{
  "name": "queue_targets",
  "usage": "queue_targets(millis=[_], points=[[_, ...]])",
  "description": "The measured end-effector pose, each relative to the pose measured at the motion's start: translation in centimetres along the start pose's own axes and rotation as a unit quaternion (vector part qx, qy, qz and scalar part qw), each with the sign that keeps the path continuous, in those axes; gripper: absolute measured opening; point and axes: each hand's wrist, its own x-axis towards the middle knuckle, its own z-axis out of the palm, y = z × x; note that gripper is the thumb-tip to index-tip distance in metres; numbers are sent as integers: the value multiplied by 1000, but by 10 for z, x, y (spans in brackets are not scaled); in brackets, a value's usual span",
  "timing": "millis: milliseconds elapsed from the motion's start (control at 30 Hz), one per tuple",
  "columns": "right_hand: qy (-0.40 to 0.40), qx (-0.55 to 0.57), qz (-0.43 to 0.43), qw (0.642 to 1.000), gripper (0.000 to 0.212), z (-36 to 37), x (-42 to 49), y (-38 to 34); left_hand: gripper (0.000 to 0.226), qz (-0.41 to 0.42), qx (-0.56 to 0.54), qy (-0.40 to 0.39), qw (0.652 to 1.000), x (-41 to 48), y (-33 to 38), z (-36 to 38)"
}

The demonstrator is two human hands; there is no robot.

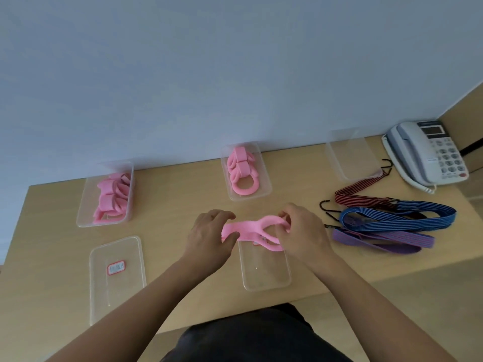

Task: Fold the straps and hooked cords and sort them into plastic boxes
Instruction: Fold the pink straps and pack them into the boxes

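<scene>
A pink strap [249, 231] is held just above the middle of the wooden table [170, 218]. My left hand [211, 236] pinches its flat left end, and my right hand [303, 231] grips the looped right end. Two clear boxes at the back hold folded pink straps: the left box [86, 205] and the middle box [264, 178]. An empty clear box [350, 158] stands at the back right. To the right lie several hooked cords: a red-black one [358, 194], a blue one [400, 215] and a purple one [384, 241].
Two flat clear lids lie near the front: one [117, 280] at the left with a red label, one [266, 270] below my hands. A grey desk phone [428, 155] sits at the back right corner. A wall runs behind the table.
</scene>
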Motion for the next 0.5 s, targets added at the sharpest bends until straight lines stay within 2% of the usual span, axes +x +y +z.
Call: queue_targets(millis=[100, 200, 300, 400, 500], points=[[53, 73, -115, 989, 9, -24, -11, -34, 51, 56, 38, -17, 998, -5, 4, -13], [110, 106, -194, 969, 15, -55, -23, -72, 54, 88, 5, -2, 996, -9, 15, -33], [175, 120, -248, 945, 16, -90, -38, -106, 28, 126, -119, 35, 984, -18, 37, -60], [251, 115, -265, 924, 24, -124, -57, -131, 6, 133, -270, 24, 953, -31, 59, -87], [295, 149, -273, 903, 32, -150, -82, -149, 13, 169, -325, 21, 930, -44, 80, -114]])
